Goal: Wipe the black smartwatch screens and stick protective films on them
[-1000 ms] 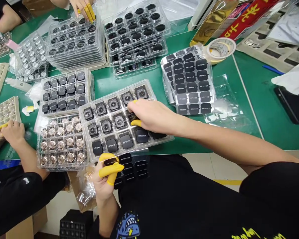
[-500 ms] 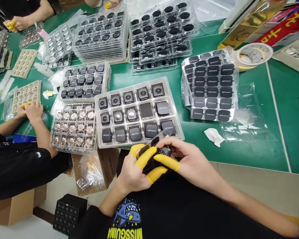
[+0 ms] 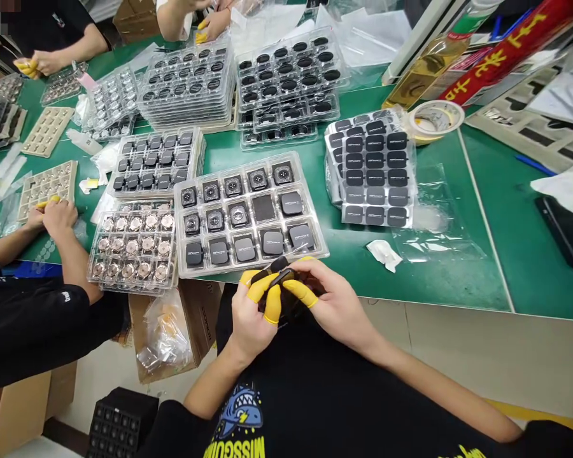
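Observation:
Both my hands hold a black smartwatch case (image 3: pixel 281 277) just in front of the table edge. Yellow finger cots cover several fingertips. My left hand (image 3: pixel 254 321) pinches the case from the left, fingers closed. My right hand (image 3: pixel 337 304) grips its right side, thumb and fingers closed around it. The case is tilted, and the fingers hide much of it. A thin clear film seems to stick out by the right fingers. Just beyond lies a clear plastic tray (image 3: pixel 310 207) of watch cases, some with black square stickers on top, with one compartment vacant.
Sheets of black stickers (image 3: pixel 375 170) lie to the right, near a tape roll (image 3: pixel 437 121) and a crumpled tissue (image 3: pixel 384 255). Stacked trays (image 3: pixel 186 114) stand behind. At left are a tray of rose-gold watch cases (image 3: pixel 132 245) and a co-worker's hands (image 3: pixel 57 213).
The view has shifted, showing more of the table's right side. In my hands the watch case has turned; its face seen before now shows more edge-on. Both hands still hold it.

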A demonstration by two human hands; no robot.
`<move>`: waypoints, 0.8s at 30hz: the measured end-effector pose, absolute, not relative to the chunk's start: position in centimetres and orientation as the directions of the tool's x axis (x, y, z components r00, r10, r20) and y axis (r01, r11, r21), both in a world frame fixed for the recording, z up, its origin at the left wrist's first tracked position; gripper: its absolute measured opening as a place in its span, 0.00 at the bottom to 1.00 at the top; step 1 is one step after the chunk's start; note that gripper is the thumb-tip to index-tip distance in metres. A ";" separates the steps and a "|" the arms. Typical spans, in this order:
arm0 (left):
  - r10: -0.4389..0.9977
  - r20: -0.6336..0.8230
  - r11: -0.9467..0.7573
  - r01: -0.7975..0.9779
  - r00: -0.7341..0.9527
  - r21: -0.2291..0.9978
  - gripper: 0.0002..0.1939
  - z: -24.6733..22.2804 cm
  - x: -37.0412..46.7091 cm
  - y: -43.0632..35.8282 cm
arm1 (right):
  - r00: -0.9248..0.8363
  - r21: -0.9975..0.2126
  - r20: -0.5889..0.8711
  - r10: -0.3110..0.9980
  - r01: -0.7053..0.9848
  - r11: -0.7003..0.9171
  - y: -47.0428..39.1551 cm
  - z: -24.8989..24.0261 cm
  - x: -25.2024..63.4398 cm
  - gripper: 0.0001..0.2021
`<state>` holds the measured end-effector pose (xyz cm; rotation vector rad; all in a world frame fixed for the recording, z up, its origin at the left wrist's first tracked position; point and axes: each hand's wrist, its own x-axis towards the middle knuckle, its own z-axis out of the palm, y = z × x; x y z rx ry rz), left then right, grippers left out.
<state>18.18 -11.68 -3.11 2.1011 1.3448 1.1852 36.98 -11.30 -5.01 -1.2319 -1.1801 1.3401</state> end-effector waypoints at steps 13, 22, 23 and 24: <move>0.705 0.379 -0.653 0.341 0.599 0.676 0.45 -2.9 16.2 -8.9 | -0.432 -0.927 -0.241 0.869 -0.161 -0.338 -10.7 -3.2 40.0 0.25; 0.729 0.356 -0.631 0.374 0.585 0.679 0.36 -3.0 17.1 -7.9 | -0.271 -0.959 -0.208 0.940 -0.132 -0.250 -10.8 -2.8 40.7 0.22; 0.732 0.354 -0.632 0.386 0.582 0.672 0.36 -3.0 17.2 -7.9 | -0.260 -0.967 -0.186 0.948 -0.122 -0.223 -10.7 -2.7 40.7 0.20; 0.731 0.355 -0.636 0.394 0.583 0.663 0.36 -2.9 17.3 -7.9 | -0.252 -0.973 -0.168 0.953 -0.111 -0.201 -10.6 -2.7 40.7 0.18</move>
